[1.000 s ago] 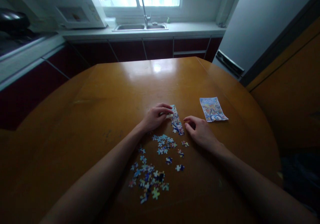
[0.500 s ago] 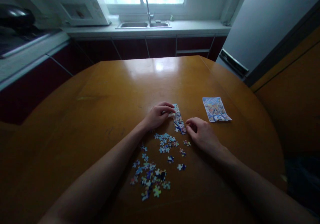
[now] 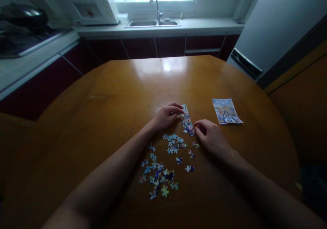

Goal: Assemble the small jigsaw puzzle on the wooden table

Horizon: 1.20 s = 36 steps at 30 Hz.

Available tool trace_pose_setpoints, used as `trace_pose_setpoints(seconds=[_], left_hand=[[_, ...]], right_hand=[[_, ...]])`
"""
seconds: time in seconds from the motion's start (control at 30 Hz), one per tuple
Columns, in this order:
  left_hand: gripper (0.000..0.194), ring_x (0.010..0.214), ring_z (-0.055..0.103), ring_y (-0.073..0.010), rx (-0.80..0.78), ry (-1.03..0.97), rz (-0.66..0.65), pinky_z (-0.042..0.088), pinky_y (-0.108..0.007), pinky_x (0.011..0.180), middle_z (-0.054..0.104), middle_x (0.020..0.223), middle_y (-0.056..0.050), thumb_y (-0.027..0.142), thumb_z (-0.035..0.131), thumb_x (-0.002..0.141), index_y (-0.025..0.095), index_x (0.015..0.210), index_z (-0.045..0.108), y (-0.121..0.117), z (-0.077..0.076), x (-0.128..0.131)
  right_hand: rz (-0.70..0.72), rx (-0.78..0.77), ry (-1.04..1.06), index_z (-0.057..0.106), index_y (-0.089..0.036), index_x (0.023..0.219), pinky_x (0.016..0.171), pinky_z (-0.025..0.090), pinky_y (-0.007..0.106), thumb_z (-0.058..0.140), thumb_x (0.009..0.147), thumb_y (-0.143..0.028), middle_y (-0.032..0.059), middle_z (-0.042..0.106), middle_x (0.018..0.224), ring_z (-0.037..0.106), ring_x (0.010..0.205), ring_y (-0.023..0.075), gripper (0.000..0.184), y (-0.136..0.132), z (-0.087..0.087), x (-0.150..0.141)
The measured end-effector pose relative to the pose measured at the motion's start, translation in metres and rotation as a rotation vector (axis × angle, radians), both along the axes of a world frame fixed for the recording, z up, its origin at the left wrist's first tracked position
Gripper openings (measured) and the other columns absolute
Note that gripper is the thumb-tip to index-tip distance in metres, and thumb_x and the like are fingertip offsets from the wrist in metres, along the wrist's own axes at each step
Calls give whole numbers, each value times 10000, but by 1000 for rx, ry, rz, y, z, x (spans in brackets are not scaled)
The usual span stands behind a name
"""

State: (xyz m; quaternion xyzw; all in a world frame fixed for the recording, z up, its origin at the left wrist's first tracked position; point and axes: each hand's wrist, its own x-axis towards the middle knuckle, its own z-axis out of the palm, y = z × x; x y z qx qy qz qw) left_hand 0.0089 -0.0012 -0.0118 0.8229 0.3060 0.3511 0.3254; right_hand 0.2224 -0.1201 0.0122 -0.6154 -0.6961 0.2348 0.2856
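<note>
A narrow strip of joined puzzle pieces (image 3: 187, 120) lies on the round wooden table (image 3: 122, 96). My left hand (image 3: 167, 115) rests at the strip's upper left, fingers curled and pinched against its edge. At the strip's lower right end sits my right hand (image 3: 212, 137), fingers bent, fingertips touching it. Loose puzzle pieces (image 3: 163, 164) lie scattered in front of me, between my forearms.
A printed puzzle picture sheet (image 3: 226, 110) lies to the right of my hands. Beyond the table run dark red cabinets, a counter with a sink (image 3: 153, 23) and tap, and a microwave (image 3: 90, 9). A fridge (image 3: 270, 31) stands at the right.
My right hand has slid left until its fingertips touch the strip's lower end. The left hand stays on the strip. The view has shifted a little to the left.
</note>
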Motion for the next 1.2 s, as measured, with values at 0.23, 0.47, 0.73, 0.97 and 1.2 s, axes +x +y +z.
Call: trace_pose_setpoints(seconds=[0.23, 0.47, 0.73, 0.97, 1.2], left_hand=[[260, 1038, 646, -181, -8, -23, -12, 526, -398, 985, 699, 1089, -56, 75, 572, 865, 231, 943, 765, 0, 0, 1], [258, 1017, 645, -180, -9, -42, -6, 531, -400, 960, 698, 1079, -71, 69, 554, 864, 206, 930, 763, -1, 1, 3], [259, 1023, 642, -189, -20, -41, -5, 533, -416, 963, 696, 1080, -72, 76, 555, 857, 216, 924, 762, -2, 1, 4], [273, 1024, 645, -184, 5, -37, -10, 526, -409, 975, 698, 1075, -67, 60, 550, 851, 217, 924, 762, -1, 0, 4], [276, 1025, 642, -188, 10, -20, -12, 521, -418, 979, 699, 1076, -70, 56, 550, 843, 213, 927, 761, -2, 1, 4]], right_hand=[[66, 78, 51, 675, -201, 927, 780, 471, 345, 575, 910, -193, 61, 650, 906, 598, 847, 201, 102, -11, 8, -12], [566, 158, -25, 690, -216, 907, 814, 428, 352, 568, 939, -174, 52, 638, 947, 521, 905, 202, 133, -53, 9, -50], [644, 156, -211, 677, -205, 939, 867, 417, 389, 595, 955, -276, 69, 629, 989, 505, 946, 224, 110, -69, 2, -68], [620, 88, -288, 627, -196, 933, 829, 422, 388, 580, 953, -243, 73, 628, 1000, 513, 946, 239, 69, -74, 6, -72], [623, 23, -218, 586, -184, 874, 818, 423, 391, 562, 922, -148, 77, 642, 955, 516, 906, 226, 65, -74, 7, -67]])
